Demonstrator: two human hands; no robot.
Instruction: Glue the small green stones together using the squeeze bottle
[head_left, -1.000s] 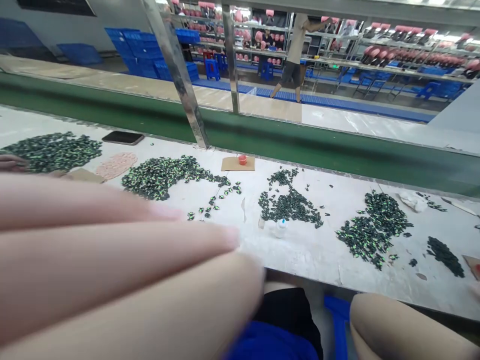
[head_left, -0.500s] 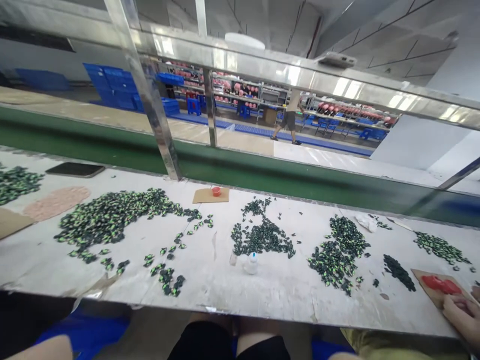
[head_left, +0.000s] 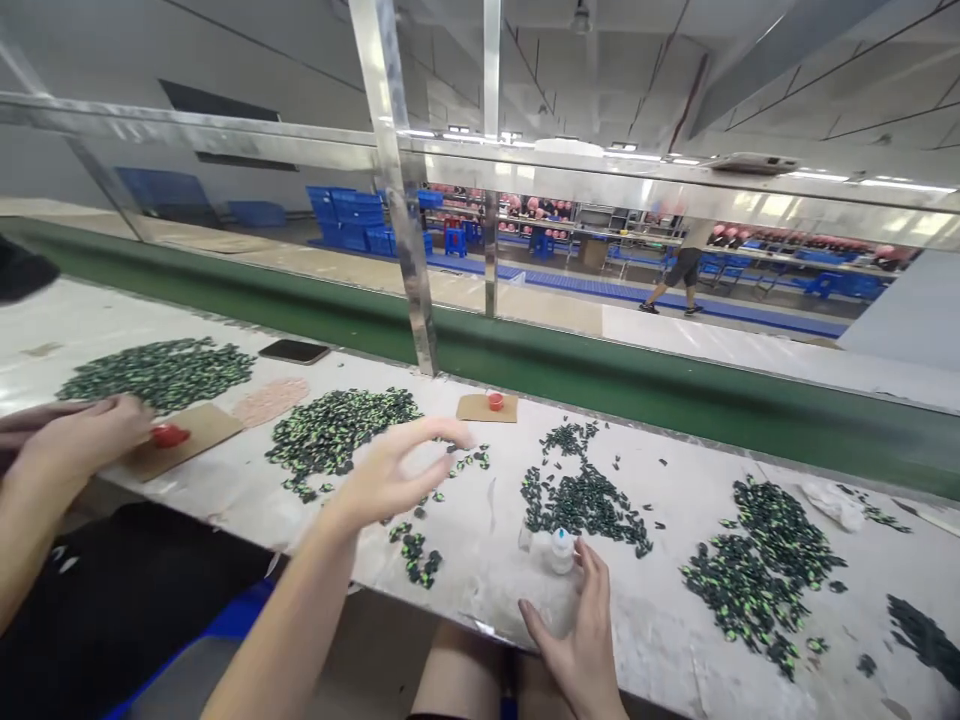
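Observation:
My left hand (head_left: 405, 468) is raised over the table, slightly blurred. Its thumb and fingers are apart with nothing between them, and it covers the right edge of a pile of small black-and-green pieces (head_left: 330, 430). Beyond its fingertips, a small red cup (head_left: 495, 401) sits on a piece of cardboard (head_left: 472, 408). Low at the table's front, my right hand (head_left: 581, 630) is open, thumb and fingers spread. Its index fingertip is beside a small clear bottle with a blue tip (head_left: 562, 558); whether they touch I cannot tell. Behind the bottle lie loose dark green pieces (head_left: 585, 500).
At the left, another person's hands (head_left: 97, 430) work by a red item (head_left: 169, 435) on cardboard. A black-and-green pile (head_left: 772, 570) lies at the right. A metal post (head_left: 409, 240) and a green strip (head_left: 585, 375) border the table's back.
Both my hands have come into view over the table. The view has turned left, bringing in the neighbour's hands; the person in the background has walked on.

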